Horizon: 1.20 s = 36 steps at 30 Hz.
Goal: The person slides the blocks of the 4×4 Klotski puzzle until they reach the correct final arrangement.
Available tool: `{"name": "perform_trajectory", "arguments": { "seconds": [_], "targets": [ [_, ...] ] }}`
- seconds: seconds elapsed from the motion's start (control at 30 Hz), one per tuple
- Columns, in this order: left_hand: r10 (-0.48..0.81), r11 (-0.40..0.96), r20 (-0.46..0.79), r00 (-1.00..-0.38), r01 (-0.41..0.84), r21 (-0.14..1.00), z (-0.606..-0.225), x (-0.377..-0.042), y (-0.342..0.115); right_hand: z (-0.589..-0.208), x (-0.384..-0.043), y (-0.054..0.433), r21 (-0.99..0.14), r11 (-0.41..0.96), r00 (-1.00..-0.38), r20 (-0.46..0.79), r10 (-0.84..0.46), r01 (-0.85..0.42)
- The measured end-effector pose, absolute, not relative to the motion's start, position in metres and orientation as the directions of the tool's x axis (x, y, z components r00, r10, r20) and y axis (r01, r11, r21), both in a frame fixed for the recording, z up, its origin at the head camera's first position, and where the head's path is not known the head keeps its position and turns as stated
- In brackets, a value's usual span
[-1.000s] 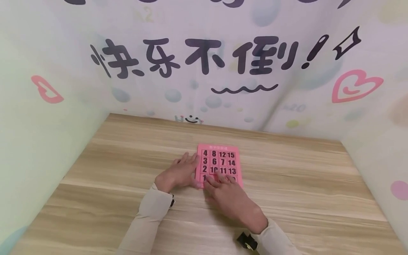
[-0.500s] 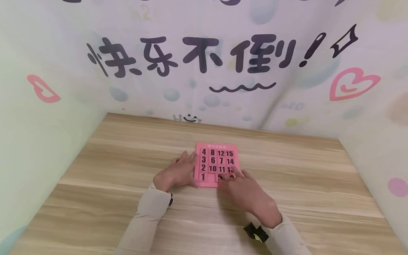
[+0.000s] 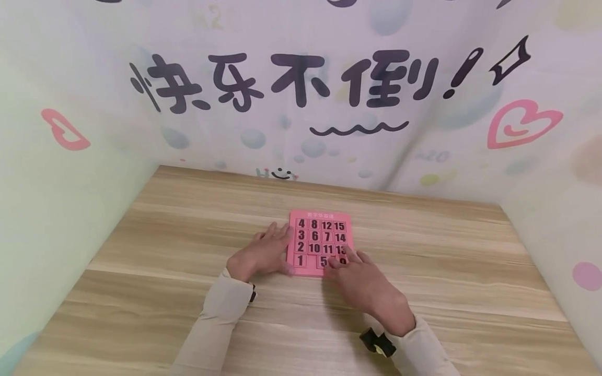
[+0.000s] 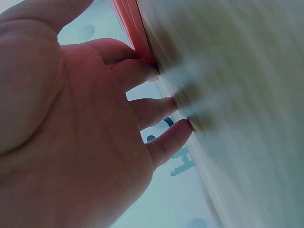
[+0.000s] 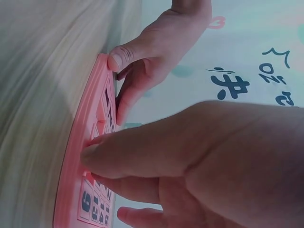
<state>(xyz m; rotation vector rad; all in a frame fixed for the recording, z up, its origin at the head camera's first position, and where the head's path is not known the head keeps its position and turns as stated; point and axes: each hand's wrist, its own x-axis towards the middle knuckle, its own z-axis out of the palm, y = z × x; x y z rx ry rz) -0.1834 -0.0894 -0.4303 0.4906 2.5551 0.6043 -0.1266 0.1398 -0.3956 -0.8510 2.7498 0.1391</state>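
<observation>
A pink number slide puzzle (image 3: 304, 271) lies flat on the table in the head view, its rows of black-numbered tiles facing up. In its near row, a gap separates tile 1 (image 3: 300, 260) from tile 5 (image 3: 323, 261). My left hand (image 3: 261, 254) rests along the puzzle's left side, thumb at the near left corner and fingers spread, some tips on the table. The thumb and fingers of my right hand (image 3: 364, 284) touch the near right part, around tiles 5 and 9, partly covering 9 and 13. In the right wrist view the right thumb (image 5: 102, 159) presses near the puzzle's near row.
The puzzle lies on a wood-grain table (image 3: 188, 209). Behind the table hangs a white printed cloth (image 3: 301, 146) with large black characters and hearts. Pale walls stand at both sides. A black strap (image 3: 378, 342) sits at the right wrist.
My right hand has shifted right across the near row, uncovering the gap and tile 5. It barely moves over the last half second. My left hand stays at the puzzle's left side.
</observation>
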Motion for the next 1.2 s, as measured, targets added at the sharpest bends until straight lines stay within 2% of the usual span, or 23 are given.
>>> {"name": "perform_trajectory", "arguments": {
  "seconds": [0.63,0.93,1.2],
  "targets": [
    [0.44,0.832,-0.351,-0.827,0.228,0.506,-0.432,-0.185,-0.09,-0.4,-0.125,0.133,0.046,0.8,-0.78,-0.261,-0.569,-0.599],
    [0.446,0.83,-0.349,-0.824,0.234,0.506,-0.431,-0.183,-0.089,-0.403,-0.124,0.131,0.012,0.805,-0.782,-0.245,-0.572,-0.593],
    [0.445,0.829,-0.342,-0.828,0.237,0.506,-0.429,-0.182,-0.089,-0.408,-0.123,0.126,-0.018,0.774,-0.756,-0.199,-0.623,-0.633]
  ]
}}
